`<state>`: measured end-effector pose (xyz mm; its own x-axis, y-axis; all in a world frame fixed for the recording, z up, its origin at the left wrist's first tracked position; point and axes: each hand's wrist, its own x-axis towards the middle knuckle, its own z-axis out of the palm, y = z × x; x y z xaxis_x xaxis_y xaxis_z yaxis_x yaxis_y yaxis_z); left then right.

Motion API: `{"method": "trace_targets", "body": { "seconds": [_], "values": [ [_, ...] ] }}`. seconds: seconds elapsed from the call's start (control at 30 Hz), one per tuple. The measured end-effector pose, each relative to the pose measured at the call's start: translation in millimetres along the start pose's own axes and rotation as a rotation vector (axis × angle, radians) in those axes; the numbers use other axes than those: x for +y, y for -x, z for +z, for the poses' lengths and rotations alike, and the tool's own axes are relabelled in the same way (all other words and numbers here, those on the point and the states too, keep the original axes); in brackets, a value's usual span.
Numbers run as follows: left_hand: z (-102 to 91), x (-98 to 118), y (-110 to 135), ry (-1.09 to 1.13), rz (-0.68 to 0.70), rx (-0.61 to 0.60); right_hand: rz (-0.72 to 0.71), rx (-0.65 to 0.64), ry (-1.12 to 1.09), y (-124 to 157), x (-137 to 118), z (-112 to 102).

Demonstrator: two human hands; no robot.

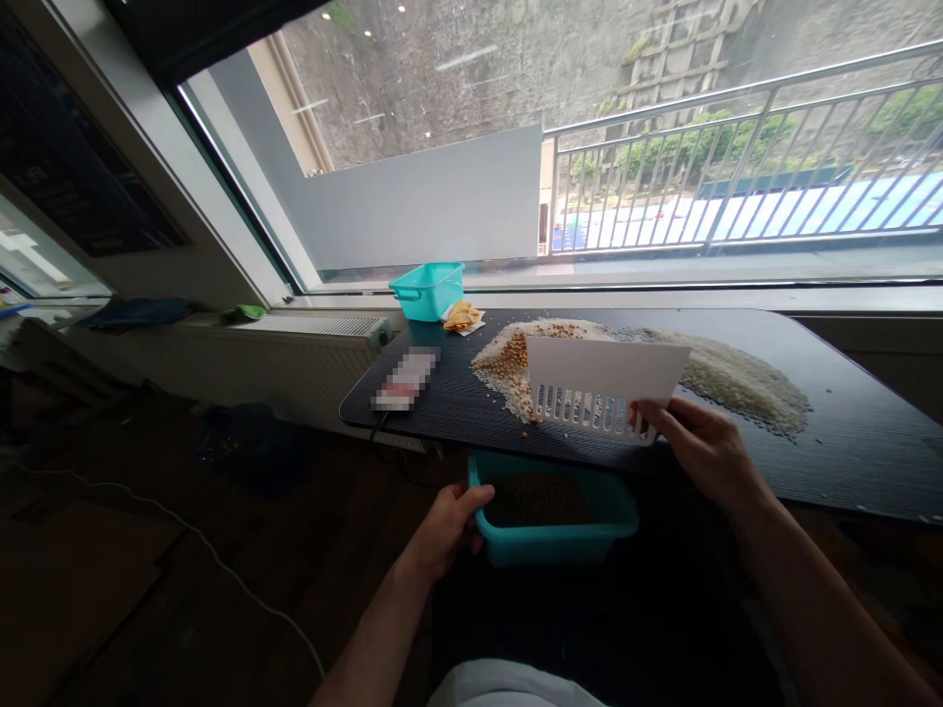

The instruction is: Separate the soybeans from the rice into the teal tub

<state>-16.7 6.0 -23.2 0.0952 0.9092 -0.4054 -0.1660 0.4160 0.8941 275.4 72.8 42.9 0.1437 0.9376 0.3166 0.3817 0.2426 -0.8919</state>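
Note:
My left hand (449, 527) grips the left rim of a teal plastic basin (560, 543), held just below the table's front edge. A layer of small brown grains or beans (541, 498) covers its bottom. In my right hand (703, 447) is a white slotted card (608, 373), pinched at its lower right corner, its slots facing down over the table edge. Behind the card lies a pile of white rice mixed with yellow corn kernels (508, 358), partly hidden by it. To the right spreads a heap of plain rice-like grains (748, 381).
A second teal basket (431, 292) stands at the table's back left, beside a crumpled yellowish item on paper (463, 316). A blurred-out flat object with a cable (405, 380) lies on the left of the black table (869, 412). Window and radiator (316, 339) are behind.

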Motion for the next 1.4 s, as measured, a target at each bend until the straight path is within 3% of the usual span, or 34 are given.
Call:
{"method": "trace_targets", "body": {
  "seconds": [0.8,1.13,1.4],
  "values": [
    [-1.8,-1.3,-1.3,0.024,-0.006,-0.015,-0.017,-0.062,0.009,1.0,-4.2,1.0],
    [-2.2,-0.5,-0.8,0.03,-0.01,-0.015,0.006,-0.013,0.019,0.1,1.0,1.5],
    [-0.7,0.8,-1.3,0.054,0.003,0.011,-0.056,-0.05,0.031,1.5,-4.0,-1.3]
  ]
}}
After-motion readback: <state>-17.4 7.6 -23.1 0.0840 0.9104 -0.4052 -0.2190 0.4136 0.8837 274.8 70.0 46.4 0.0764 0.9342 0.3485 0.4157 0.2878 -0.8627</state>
